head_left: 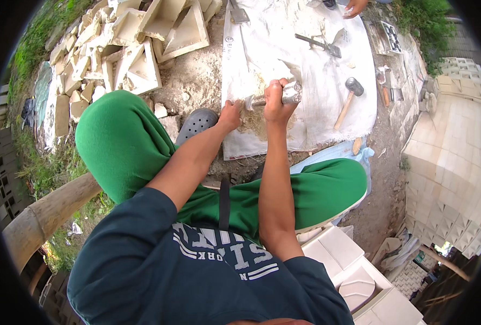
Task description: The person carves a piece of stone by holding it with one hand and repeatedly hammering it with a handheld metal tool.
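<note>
While right hand (279, 103) grips tool (293, 93), mallet (348, 99) (apart) by sheet edge (369, 111).

Bright, diffuse daylight falls over the scene, washing the white sheet (321, 76) nearly to glare in places, while soft shadow gathers among the pale broken pieces (137, 67) and the lower corners sink into dimness. The fisheye lens bends the block wall (440, 157) at the right and closes the view in a black ring, with detail softening toward that rim. Around the right hand (277, 103), fine detail looks slightly smeared, perhaps by motion.
</note>
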A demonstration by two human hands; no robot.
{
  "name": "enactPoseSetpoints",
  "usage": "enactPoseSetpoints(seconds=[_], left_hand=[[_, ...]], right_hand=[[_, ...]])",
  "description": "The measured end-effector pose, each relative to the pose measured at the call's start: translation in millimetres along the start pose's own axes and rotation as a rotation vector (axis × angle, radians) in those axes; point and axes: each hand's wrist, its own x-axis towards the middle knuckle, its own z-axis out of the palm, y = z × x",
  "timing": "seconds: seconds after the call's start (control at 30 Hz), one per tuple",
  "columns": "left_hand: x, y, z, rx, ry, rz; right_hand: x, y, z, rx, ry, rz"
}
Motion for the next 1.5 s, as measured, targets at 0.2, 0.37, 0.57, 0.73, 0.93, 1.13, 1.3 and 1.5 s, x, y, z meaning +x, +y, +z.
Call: enactPoseSetpoints(seconds=[0.2, 0.37, 0.57, 0.73, 0.93, 1.13, 1.3, 1.5], left_hand=[[5.2, -13.5, 1.3, -0.021, 0.005, 0.034], [-3.5, 3.4, 0.1, -0.031, 0.034, 0.02], [-0.3, -2.7, -1.5, -0.001, 0.039, -0.058], [-2.5, 8.4, -0.8, -0.001, 0.049, -0.106], [-13.9, 5.9, 0.7, 0.013, -0.078, -0.203], [-11.8, 4.4, -0.3, -0.041, -0.012, -0.186], [-5.1, -2.0, 2.7, -0.116, 0.026, -0.255], [3.0, -5.1, -0.6, -0.25, 0.169, -0.285]], right_hand=[[-3.5, -42.6, 8.0, 0.069, 0.054, -0.04], [-5.3, 3.0, -2.4, 0.013, -0.013, -0.022], [-5.4, -37.2, 8.4, 0.124, -0.004, 0.039], [-8.4, -3.9, 5.0, 0.123, 0.024, -0.026], [-7.4, -28.7, 4.4, 0.198, 0.055, 0.034], [-12.0, -53.9, 12.7, 0.181, 0.031, 0.026], [-18.5, -13.7, 14.1, 0.125, 0.002, 0.096], [-16.1, -60.0, 5.1, 0.17, -0.018, -0.012]])
